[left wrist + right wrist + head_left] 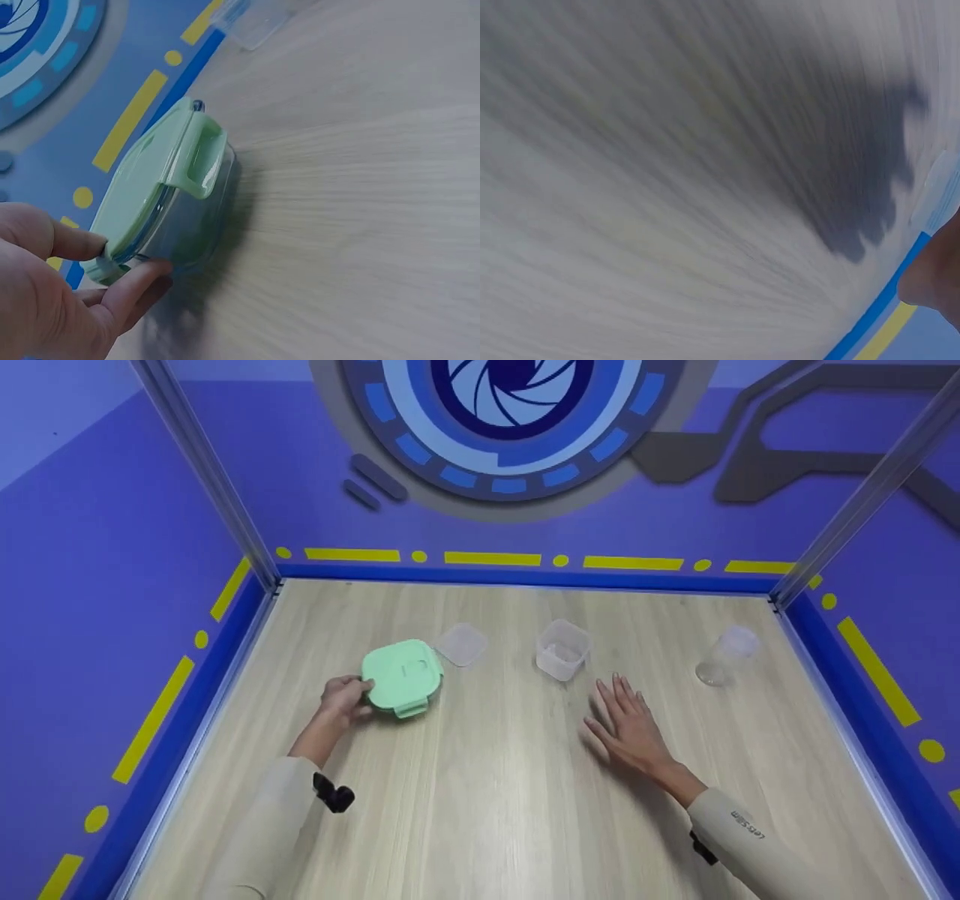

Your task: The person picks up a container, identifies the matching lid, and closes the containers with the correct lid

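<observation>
My left hand [346,699] grips the near left corner of a glass food container with a mint green clip lid [403,676]. In the left wrist view the thumb and fingers pinch the lid's edge, and the clear glass body [196,221] shows under it. My right hand [634,731] holds nothing, its fingers spread and fairly straight, over the table at the right. Just beyond its fingertips stands an open clear plastic tub [562,651]. Only a fingertip [934,277] of that hand enters the right wrist view.
A flat translucent square lid [462,645] lies behind the green-lidded container. At the right a clear cylindrical jar [726,655] lies on its side. The wooden table [480,795] is bordered by blue panels [480,574] at the back and sides.
</observation>
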{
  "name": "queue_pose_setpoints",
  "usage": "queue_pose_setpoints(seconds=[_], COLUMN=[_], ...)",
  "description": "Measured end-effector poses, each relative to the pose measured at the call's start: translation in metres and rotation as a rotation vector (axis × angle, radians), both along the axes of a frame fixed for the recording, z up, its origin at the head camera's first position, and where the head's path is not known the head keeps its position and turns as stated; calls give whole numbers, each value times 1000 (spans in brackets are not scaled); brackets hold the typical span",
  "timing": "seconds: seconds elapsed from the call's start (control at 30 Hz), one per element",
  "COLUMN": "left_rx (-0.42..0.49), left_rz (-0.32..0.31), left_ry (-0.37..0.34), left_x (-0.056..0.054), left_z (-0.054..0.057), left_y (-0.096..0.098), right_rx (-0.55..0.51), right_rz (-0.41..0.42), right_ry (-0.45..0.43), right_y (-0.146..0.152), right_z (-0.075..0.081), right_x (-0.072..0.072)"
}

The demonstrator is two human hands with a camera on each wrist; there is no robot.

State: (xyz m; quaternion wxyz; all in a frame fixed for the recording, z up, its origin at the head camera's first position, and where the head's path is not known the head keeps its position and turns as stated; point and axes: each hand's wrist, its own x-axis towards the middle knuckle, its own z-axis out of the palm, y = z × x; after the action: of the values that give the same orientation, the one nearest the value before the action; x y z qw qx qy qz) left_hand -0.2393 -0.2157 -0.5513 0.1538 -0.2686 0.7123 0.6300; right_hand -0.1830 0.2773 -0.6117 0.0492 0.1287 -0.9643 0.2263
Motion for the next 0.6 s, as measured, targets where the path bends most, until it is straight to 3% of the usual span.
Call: queue_pose_setpoints(seconds=[0.4, 0.6], left_rx=[174, 355], left_rz=[314, 404], left_ry=[-9, 24], left_x=[-36, -55], left_z=[5, 5], left_y=[-4, 6], right_rx=[7, 12], right_rz=[-8, -11], right_ry=[-17, -23], right_y=[4, 6], right_z=[3, 3], right_x=[-3, -5])
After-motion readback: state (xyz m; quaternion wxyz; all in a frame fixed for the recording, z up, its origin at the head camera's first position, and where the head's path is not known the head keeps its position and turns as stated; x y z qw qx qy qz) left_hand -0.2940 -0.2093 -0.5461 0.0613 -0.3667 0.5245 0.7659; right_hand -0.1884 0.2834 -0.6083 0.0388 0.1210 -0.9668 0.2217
